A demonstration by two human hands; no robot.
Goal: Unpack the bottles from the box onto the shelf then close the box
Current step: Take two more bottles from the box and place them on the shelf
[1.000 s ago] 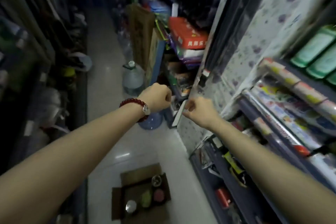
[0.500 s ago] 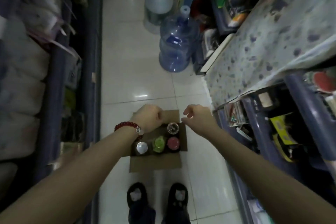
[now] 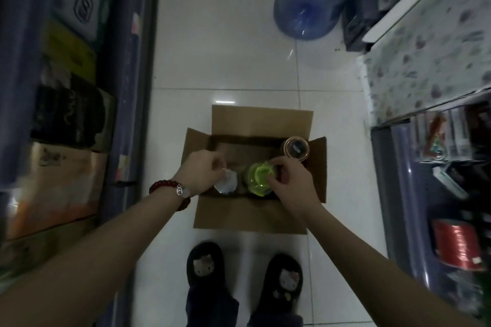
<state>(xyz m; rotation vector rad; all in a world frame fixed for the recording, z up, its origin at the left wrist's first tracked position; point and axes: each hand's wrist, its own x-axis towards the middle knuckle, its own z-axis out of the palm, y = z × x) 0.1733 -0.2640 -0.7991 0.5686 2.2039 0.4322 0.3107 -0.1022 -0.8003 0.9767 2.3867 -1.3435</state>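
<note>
the open cardboard box [image 3: 249,216] sat on the white tile floor [image 3: 225,34] in the lower middle of the frame, all four flaps folded outward, just above the person's slippers [image 3: 204,265]. inside it, the white-capped bottle [image 3: 225,185] stood at the near left, the green-capped bottle [image 3: 259,179] beside it in the middle, and an orange-rimmed, dark-capped bottle [image 3: 295,148] apart at the far right corner. a reddish cap seemed to lie under the right palm, mostly hidden.

the left hand [image 3: 202,174], with a red bead bracelet [image 3: 170,194] at the wrist, had its fingers curled down over the top of the white-capped bottle; whether they had closed on it i cannot tell. the right hand [image 3: 295,183] was draped over the edge of the green-capped bottle, fingers touching the cap, grip also unclear.

the likely trouble: lifting two bottles by their caps alone could let one slip and drop into the box or onto the tile. the two bottles stood close, so pulling one at a tilt could knock its neighbour. the near flap lay under both forearms and might catch a bottle's base on the way out.

room was tight sideways: a blue shelf post [image 3: 138,82] edged the left of the aisle and the shelf [image 3: 398,167] at the right of the frame stood close to the box. upward and toward the top of the frame the floor was free, save the blue water jug [image 3: 305,2] at upper right.
</note>
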